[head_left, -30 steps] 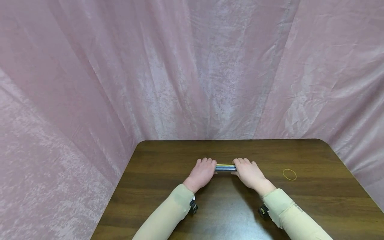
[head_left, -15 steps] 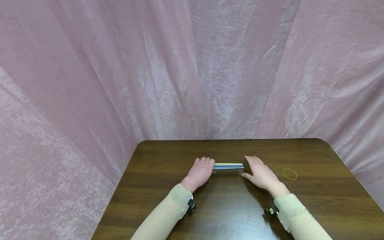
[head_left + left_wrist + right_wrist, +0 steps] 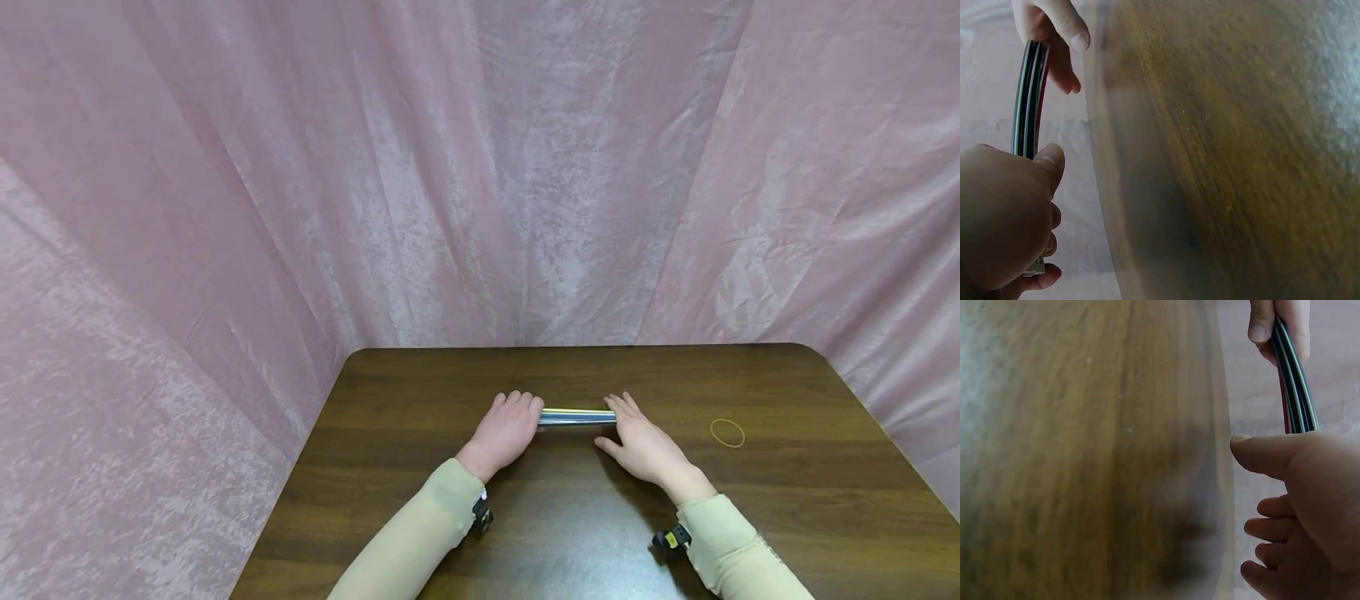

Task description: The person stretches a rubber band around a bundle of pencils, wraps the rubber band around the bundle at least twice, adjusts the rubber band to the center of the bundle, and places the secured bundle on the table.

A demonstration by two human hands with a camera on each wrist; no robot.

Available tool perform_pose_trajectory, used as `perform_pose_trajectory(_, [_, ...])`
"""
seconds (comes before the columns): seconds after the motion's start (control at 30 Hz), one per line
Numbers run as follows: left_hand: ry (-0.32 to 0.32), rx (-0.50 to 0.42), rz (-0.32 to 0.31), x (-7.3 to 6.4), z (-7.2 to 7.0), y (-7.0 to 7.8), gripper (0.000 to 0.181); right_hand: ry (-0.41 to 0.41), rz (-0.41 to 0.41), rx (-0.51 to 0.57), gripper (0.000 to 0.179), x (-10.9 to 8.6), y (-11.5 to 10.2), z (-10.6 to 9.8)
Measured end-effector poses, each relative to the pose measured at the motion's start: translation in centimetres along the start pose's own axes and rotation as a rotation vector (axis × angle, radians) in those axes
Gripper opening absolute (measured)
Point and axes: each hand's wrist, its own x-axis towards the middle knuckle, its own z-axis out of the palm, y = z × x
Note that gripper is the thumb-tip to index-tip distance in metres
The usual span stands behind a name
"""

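Observation:
My left hand (image 3: 504,432) grips the left end of a stack of thin, flat pieces (image 3: 577,417), held edge-on above the table. Yellow, white and blue edges show in the head view. In the left wrist view the stack (image 3: 1027,103) bows slightly, with dark and pale layers and a red outer side; the left thumb lies along it. At the other end, my right hand (image 3: 643,442) has its palm side against the stack's tip or very near it. Its fingers are extended and its thumb stands apart from the stack (image 3: 1295,381). What exactly the pieces are cannot be made out.
A thin yellow loop, like a rubber band (image 3: 744,435), lies on the brown wooden table (image 3: 810,517) to the right of my right hand. Pink curtains (image 3: 480,167) hang behind the table's far edge and along its sides.
My right hand let go of the stack's right end and drew back to the right. It has since come back against that end with straight fingers. The left hand keeps its grip.

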Motion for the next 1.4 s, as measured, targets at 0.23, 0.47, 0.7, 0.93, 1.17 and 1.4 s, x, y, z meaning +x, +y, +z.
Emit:
perform_pose_trajectory(0.23, [-0.004, 0.005, -0.001, 0.0, 0.0, 0.1, 0.028, -0.063, 0.022, 0.115, 0.079, -0.3, 0.0, 0.2])
perform_pose_trajectory(0.47, [-0.019, -0.011, -0.013, -0.1, -0.2, 0.0, 0.024, -0.085, 0.035, 0.289, 0.083, -0.3, -0.1, 0.0])
perform_pose_trajectory(0.7, [-0.013, -0.042, -0.029, -0.3, -0.5, -0.3, 0.023, -0.061, 0.001, 0.194, 0.085, -0.1, 0.5, 0.6])
perform_pose_trajectory(0.93, [0.015, -0.009, -0.006, -0.4, -0.2, -0.3, 0.026, -0.063, -0.028, 0.115, 0.081, 0.0, 0.2, 1.1])
perform_pose_trajectory(1.17, [-0.029, -0.014, -0.003, -0.4, -0.1, -0.4, 0.026, -0.008, -0.065, -0.04, 0.078, 0.1, 0.0, 0.9])
perform_pose_trajectory(1.4, [-0.039, -0.035, 0.004, -0.6, -0.3, -0.8, 0.013, 0.031, -0.133, -0.09, 0.079, 0.2, -0.1, 0.4])
